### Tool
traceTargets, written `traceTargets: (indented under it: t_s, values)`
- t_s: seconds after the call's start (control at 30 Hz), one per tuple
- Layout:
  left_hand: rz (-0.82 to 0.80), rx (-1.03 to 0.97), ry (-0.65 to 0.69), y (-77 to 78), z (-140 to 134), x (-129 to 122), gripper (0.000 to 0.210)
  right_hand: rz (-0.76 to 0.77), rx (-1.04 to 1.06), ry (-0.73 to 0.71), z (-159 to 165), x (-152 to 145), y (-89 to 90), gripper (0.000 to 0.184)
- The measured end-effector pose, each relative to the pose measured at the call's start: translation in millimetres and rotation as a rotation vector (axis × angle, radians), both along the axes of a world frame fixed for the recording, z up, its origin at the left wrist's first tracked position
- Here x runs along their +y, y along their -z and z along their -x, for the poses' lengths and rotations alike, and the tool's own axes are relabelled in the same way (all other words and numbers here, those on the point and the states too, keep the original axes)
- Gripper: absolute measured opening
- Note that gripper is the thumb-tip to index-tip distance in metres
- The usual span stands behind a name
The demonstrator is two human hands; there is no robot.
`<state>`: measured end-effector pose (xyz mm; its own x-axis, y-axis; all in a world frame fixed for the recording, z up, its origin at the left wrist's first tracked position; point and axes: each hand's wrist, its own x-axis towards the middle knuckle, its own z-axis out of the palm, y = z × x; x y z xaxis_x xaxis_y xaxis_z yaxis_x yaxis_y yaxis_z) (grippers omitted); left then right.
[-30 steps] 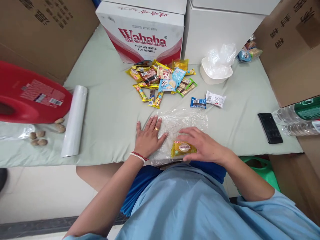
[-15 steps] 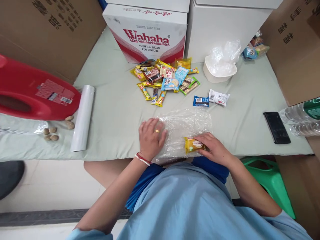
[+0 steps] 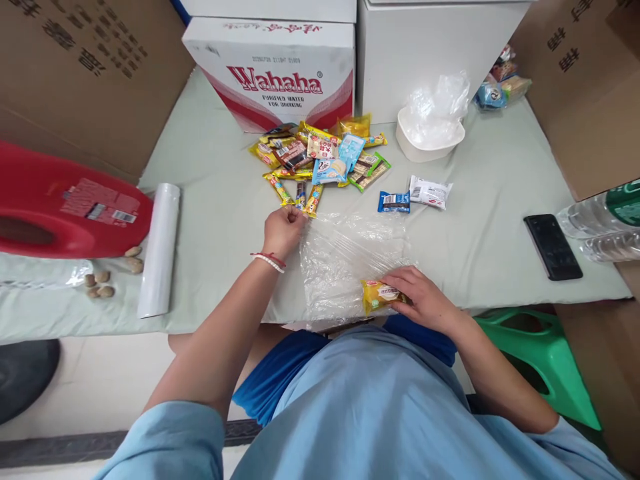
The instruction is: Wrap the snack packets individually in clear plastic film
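Observation:
A clear plastic bag (image 3: 345,260) lies flattened and creased at the table's near edge. My left hand (image 3: 283,230) pinches its upper left corner, close to the snack pile, and creases run across the film from there. In my right hand (image 3: 417,293) is a yellow wrapped snack cake (image 3: 376,297), gripped by its right end over the bag's lower right part. A blue-wrapped snack (image 3: 394,202) and a white-wrapped snack (image 3: 431,192) lie side by side beyond the bag. Several packaged snacks (image 3: 327,170) are heaped just past my left hand.
A Wahaha carton (image 3: 280,77) stands behind the heap, with a white bowl (image 3: 429,143) holding clear bags to its right. A white roll (image 3: 160,250), a red jug (image 3: 70,200) and several walnuts (image 3: 103,277) are left. A phone (image 3: 553,247) and bottles (image 3: 595,223) lie right.
My left hand has moved up and slightly left from lying spread on the bag to pinching its upper corner, pulling the film taut. My right hand still holds the snack cake. The view has shifted slightly.

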<state>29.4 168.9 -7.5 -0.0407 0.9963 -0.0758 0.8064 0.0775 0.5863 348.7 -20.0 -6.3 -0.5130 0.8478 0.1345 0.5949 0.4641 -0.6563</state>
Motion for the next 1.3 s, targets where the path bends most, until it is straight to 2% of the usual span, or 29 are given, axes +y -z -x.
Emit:
traceTargets:
  t_s: [0.07, 0.17, 0.23, 0.3, 0.37, 0.47, 0.57, 0.6, 0.67, 0.73, 0.77, 0.83, 0.9, 0.93, 1.0, 1.1, 1.2, 1.3]
  values:
    - [-0.071, 0.034, -0.024, -13.0, -4, -3, 0.024, 0.002, -0.008, 0.001, 0, 1, -1.1, 0.05]
    - [-0.246, 0.09, -0.046, -35.4, -23, -32, 0.033, 0.009, -0.025, 0.003, 3, 2, -2.7, 0.049]
    - [-0.295, 0.113, 0.061, -42.5, -37, -62, 0.032, 0.02, -0.039, 0.015, 4, 2, -3.5, 0.048]
    - [-0.268, 0.199, 0.336, -38.1, -44, -89, 0.037, 0.039, -0.038, 0.047, 3, 2, -5.7, 0.047]
    - [-0.209, 0.296, 0.457, -23.9, -43, -108, 0.044, 0.076, -0.014, 0.108, -1, 4, -11.6, 0.044]
    - [-0.128, 0.395, 0.436, 1.0, -32, -118, 0.055, 0.161, 0.069, 0.236, -12, 15, -30.1, 0.044]
    - [-0.093, 0.439, 0.416, 13.8, -25, -118, 0.061, 0.311, 0.217, 0.29, -19, 42, -52.8, 0.05]
    - [-0.088, 0.447, 0.411, 15.1, -24, -118, 0.062, 0.376, 0.263, 0.252, -18, 54, -58.4, 0.051]
    - [-0.083, 0.452, 0.404, 15.3, -25, -119, 0.065, 0.509, 0.296, 0.066, -11, 81, -63.7, 0.05]
    - [-0.086, 0.446, 0.39, 15.0, -26, -121, 0.068, 0.555, 0.197, -0.114, -1, 109, -61.3, 0.043]
    - [-0.089, 0.44, 0.382, 15.2, -27, -122, 0.069, 0.515, 0.1, -0.118, 4, 121, -58.5, 0.039]
    - [-0.094, 0.428, 0.364, 16.0, -27, -124, 0.071, 0.325, -0.122, 0.064, 12, 136, -53.1, 0.034]
    - [-0.096, 0.42, 0.356, 17.2, -26, -126, 0.071, 0.11, -0.261, 0.267, 19, 138, -50.9, 0.036]
    - [-0.097, 0.418, 0.356, 17.6, -26, -126, 0.07, 0.035, -0.289, 0.287, 23, 134, -50.7, 0.039]
    - [-0.098, 0.418, 0.36, 17.9, -26, -127, 0.07, -0.045, -0.306, 0.181, 33, 120, -49.5, 0.047]
    - [-0.091, 0.417, 0.363, 16.4, -24, -126, 0.068, -0.055, -0.367, 0.019, 47, 98, -41.0, 0.057]
    - [-0.077, 0.408, 0.373, 12.8, -22, -125, 0.072, -0.025, -0.4, 0.025, 49, 91, -31.8, 0.054]
    - [-0.074, 0.403, 0.391, 9.8, -19, -125, 0.075, -0.08, -0.308, 0.061, 40, 97, -32.8, 0.052]
